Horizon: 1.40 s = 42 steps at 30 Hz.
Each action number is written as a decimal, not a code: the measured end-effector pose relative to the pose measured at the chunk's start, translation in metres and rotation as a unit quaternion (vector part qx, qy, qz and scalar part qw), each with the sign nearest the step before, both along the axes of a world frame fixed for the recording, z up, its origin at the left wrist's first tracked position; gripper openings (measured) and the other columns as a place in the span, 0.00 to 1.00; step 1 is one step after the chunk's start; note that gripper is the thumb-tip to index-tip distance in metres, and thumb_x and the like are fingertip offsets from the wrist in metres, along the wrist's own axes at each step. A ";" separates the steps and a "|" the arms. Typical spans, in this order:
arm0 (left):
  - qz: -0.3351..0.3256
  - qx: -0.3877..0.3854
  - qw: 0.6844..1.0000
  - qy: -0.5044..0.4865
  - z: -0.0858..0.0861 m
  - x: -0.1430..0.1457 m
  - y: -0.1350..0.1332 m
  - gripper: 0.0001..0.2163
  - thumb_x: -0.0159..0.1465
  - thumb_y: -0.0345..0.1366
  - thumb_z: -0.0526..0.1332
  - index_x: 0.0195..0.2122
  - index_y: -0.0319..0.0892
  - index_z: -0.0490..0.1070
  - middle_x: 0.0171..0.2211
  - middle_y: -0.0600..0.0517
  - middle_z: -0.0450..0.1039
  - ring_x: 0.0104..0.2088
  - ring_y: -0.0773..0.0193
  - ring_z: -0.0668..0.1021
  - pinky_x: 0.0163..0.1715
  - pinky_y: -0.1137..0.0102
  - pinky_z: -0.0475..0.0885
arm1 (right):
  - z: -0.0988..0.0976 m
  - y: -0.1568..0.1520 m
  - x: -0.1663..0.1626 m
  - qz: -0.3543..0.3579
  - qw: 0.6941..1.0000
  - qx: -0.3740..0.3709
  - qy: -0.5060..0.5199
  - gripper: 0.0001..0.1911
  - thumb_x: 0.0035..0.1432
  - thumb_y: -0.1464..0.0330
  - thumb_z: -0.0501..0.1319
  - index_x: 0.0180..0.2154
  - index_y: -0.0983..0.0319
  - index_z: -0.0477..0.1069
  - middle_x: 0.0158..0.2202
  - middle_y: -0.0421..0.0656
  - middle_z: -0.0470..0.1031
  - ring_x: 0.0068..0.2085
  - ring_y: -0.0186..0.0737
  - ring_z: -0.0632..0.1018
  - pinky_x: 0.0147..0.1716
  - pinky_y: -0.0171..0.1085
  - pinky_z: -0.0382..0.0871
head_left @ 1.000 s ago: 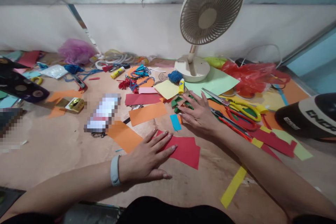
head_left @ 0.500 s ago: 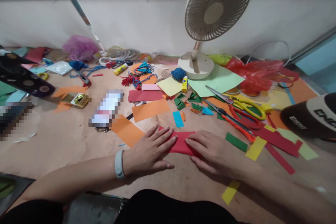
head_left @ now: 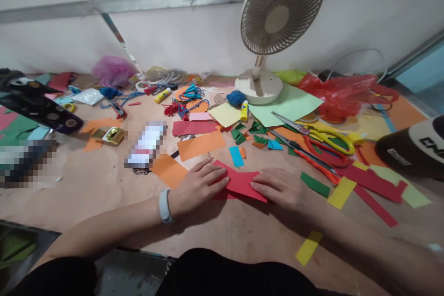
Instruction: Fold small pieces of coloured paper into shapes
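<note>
The red paper (head_left: 244, 184) lies at the centre of my clock, flat on the desk (head_left: 104, 199) but bowed a little. A further red layer shows under its 7 o'clock edge; I can't tell whether that is a fold or a second sheet.

At 9 o'clock my left hand (head_left: 199, 187) rests palm down over that end, fingers extended and close together. At 3 o'clock my right hand (head_left: 280, 188) has its fingers curled at the other end; its thumb is hidden, so I can't tell whether it pinches.

I judge the step in hand to be steadying and shaping the red paper. The next move seems to call for a firm left palm while the right fingers control the free edge.

Farther out, a blue strip (head_left: 237, 157) sits just beyond at 12, orange paper (head_left: 169, 171) at 10, a green strip (head_left: 315, 185) at 3, yellow-handled scissors (head_left: 301, 127) at 2.
</note>
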<state>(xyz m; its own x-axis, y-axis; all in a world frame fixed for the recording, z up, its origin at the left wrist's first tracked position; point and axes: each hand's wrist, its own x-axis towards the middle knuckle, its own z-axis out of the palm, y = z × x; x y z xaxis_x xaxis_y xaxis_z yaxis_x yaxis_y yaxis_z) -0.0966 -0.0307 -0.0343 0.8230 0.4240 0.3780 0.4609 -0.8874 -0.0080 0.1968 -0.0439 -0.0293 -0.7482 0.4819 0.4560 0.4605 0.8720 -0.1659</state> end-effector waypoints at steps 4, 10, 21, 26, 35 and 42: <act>0.011 -0.020 1.000 -0.007 0.003 0.004 -0.004 0.12 0.71 0.33 0.55 0.52 0.39 0.71 0.50 0.46 0.77 0.50 0.57 0.79 0.56 0.55 0.72 | -0.002 -0.002 0.004 0.027 1.000 0.005 0.008 0.12 0.63 0.77 0.56 0.47 0.64 0.73 0.40 0.50 0.79 0.40 0.44 0.78 0.41 0.46 0.75; -0.027 -0.111 0.993 -0.025 0.008 0.021 -0.023 0.19 0.71 0.42 0.54 0.56 0.34 0.69 0.52 0.41 0.76 0.52 0.54 0.78 0.52 0.59 0.75 | -0.005 -0.002 0.006 0.050 0.998 0.003 -0.024 0.13 0.65 0.77 0.55 0.46 0.63 0.75 0.40 0.50 0.78 0.41 0.45 0.78 0.42 0.47 0.74; -0.020 -0.088 0.996 -0.010 0.002 0.024 -0.027 0.21 0.70 0.44 0.57 0.55 0.31 0.68 0.51 0.40 0.76 0.52 0.51 0.77 0.51 0.59 0.75 | -0.002 0.009 0.006 -0.069 0.952 -0.279 0.107 0.06 0.65 0.67 0.61 0.38 0.58 0.77 0.39 0.45 0.77 0.42 0.41 0.77 0.40 0.41 0.74; -0.007 -0.071 0.997 -0.014 0.000 0.025 -0.028 0.20 0.70 0.43 0.58 0.54 0.29 0.69 0.50 0.40 0.77 0.51 0.51 0.78 0.50 0.60 0.76 | 0.003 0.013 -0.004 -0.132 0.925 -0.340 0.108 0.09 0.65 0.63 0.62 0.32 0.59 0.75 0.36 0.43 0.75 0.39 0.40 0.76 0.40 0.41 0.72; -0.011 -0.077 0.997 -0.013 -0.001 0.025 -0.029 0.18 0.70 0.42 0.57 0.53 0.32 0.69 0.51 0.40 0.76 0.52 0.52 0.77 0.50 0.60 0.75 | -0.005 -0.001 -0.008 -0.201 0.937 -0.272 0.090 0.09 0.64 0.63 0.62 0.31 0.58 0.74 0.45 0.46 0.74 0.48 0.49 0.73 0.49 0.52 0.66; -0.005 -0.080 0.997 -0.002 0.001 0.026 -0.030 0.21 0.70 0.42 0.57 0.59 0.33 0.64 0.52 0.40 0.74 0.52 0.52 0.76 0.51 0.60 0.71 | -0.010 -0.003 -0.015 -0.220 0.942 -0.239 0.080 0.10 0.61 0.65 0.64 0.28 0.59 0.69 0.49 0.48 0.73 0.53 0.53 0.71 0.51 0.55 0.63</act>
<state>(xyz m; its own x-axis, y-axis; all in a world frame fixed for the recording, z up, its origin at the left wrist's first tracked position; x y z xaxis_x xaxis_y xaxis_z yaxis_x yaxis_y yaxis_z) -0.0708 -0.0602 -0.0328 0.8264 0.4703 0.3097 0.4510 -0.8821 0.1362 0.1820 -0.0467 -0.0393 -0.3680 0.9083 0.1989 0.6961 0.4110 -0.5887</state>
